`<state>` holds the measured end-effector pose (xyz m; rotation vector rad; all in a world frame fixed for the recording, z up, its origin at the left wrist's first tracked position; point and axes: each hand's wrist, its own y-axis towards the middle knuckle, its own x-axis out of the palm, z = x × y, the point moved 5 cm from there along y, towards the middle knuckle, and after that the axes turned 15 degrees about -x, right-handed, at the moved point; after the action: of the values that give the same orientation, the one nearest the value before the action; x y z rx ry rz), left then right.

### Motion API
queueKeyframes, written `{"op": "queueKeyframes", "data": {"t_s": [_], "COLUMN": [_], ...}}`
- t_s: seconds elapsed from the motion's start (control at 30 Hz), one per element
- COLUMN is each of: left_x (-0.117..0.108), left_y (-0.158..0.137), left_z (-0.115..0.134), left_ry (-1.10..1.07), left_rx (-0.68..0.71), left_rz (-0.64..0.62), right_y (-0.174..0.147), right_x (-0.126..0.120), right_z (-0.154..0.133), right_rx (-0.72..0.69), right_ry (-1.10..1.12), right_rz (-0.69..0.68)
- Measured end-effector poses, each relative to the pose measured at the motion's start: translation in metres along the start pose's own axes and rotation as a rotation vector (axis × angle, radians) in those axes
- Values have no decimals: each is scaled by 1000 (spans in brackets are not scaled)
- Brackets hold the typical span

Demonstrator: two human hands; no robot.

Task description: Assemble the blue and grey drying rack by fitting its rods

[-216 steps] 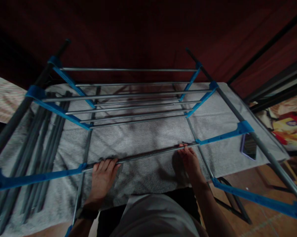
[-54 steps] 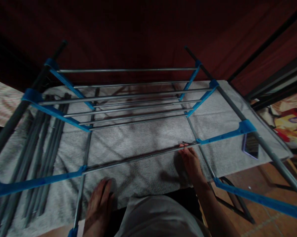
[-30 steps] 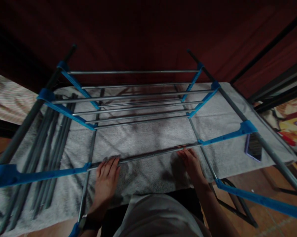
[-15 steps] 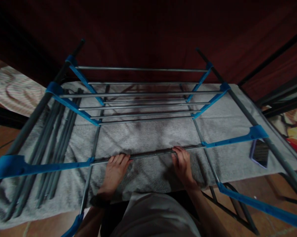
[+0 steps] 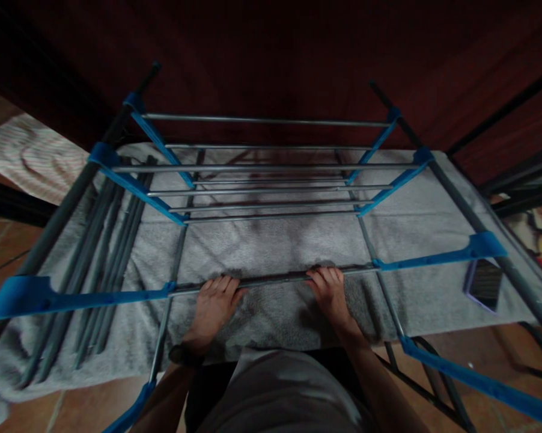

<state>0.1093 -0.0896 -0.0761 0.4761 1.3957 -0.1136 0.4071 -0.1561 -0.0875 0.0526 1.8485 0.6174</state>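
A rack frame of grey metal tubes with blue plastic brackets (image 5: 136,186) stands over a grey cloth (image 5: 271,246). Across its front runs a thin metal crossbar (image 5: 273,280), joined at each end to a long blue arm (image 5: 433,258). Near the crossbar's left part, my left hand (image 5: 213,307) is closed over it, thumb pointing inward. My right hand (image 5: 331,294) curls its fingers over the same bar farther right. Between the two hands a stretch of bar lies bare. The undersides of my fingers are hidden.
Several loose grey tubes (image 5: 104,258) lie side by side on the cloth at left. A phone (image 5: 485,282) rests on the cloth at right, beneath the right-hand frame tube. Dark red fabric (image 5: 271,60) hangs behind. Tiled floor (image 5: 469,355) shows below the front edge.
The view has shifted slightly, so the right side of the frame and the phone appear farther right. Both hands stay on the crossbar; my right hand appears slightly closer to the left one.
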Motion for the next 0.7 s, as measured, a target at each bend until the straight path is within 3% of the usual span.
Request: {"op": "queueKeyframes", "data": {"t_s": [0.4,0.7], "left_x": [-2,-7], "left_y": [0,-11], "left_z": [-1,-32], "left_ry": [-10,-44], "left_rx": [25,5], "left_rz": [31,90], "right_y": [1,-11], "right_x": [2,-15], "right_z": [1,18], "right_rx": [5,15], "right_ry": [15,-18], "right_rz": [-26,84]}}
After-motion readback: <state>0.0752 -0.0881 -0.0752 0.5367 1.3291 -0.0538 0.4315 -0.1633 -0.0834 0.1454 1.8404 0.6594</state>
